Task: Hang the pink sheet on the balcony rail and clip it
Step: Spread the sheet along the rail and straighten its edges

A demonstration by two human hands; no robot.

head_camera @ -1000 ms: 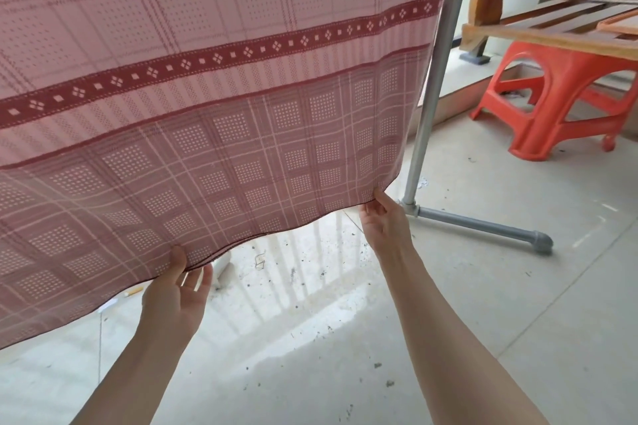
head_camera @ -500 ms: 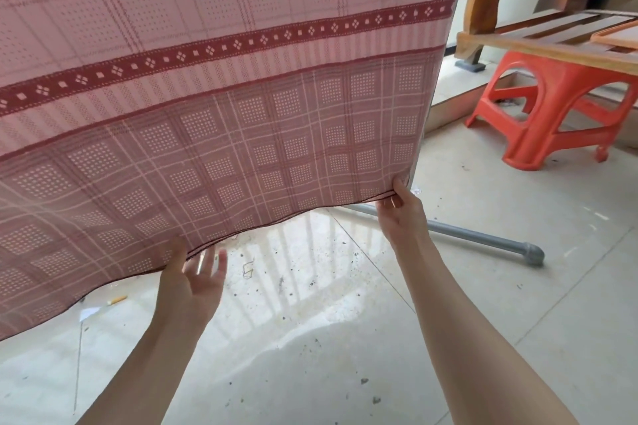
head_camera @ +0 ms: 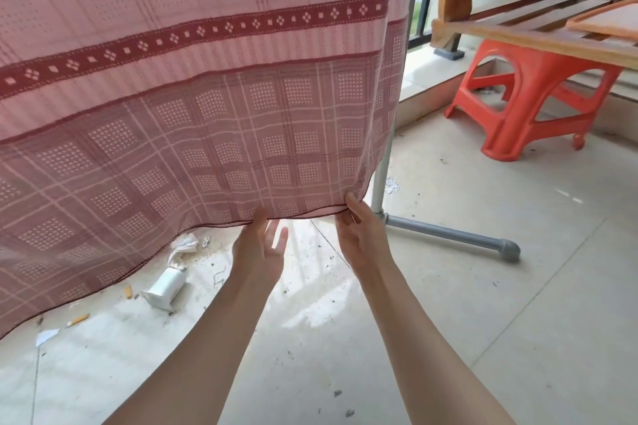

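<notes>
The pink checked sheet (head_camera: 207, 97), with a dark red patterned band, hangs down from above the frame and fills the upper left. My right hand (head_camera: 360, 238) pinches its lower right corner at the hem. My left hand (head_camera: 259, 248) is just to the left, thumb resting on the hem and fingers spread apart below the edge. A grey metal upright pole (head_camera: 379, 179) stands right behind that corner, and its foot bar (head_camera: 448, 235) lies on the floor. The rail on top and any clips are out of view.
An orange plastic stool (head_camera: 528, 97) stands at the right under a wooden slatted board (head_camera: 535, 34). Litter lies on the tiled floor under the sheet: a crumpled white carton (head_camera: 165, 286), paper scraps and cigarette butts (head_camera: 77, 319). A low ledge (head_camera: 424, 83) runs behind the pole.
My left hand has loosened its hold and slid right along the hem, ending close to my right hand. My right hand still holds the corner, and the pole shows again.
</notes>
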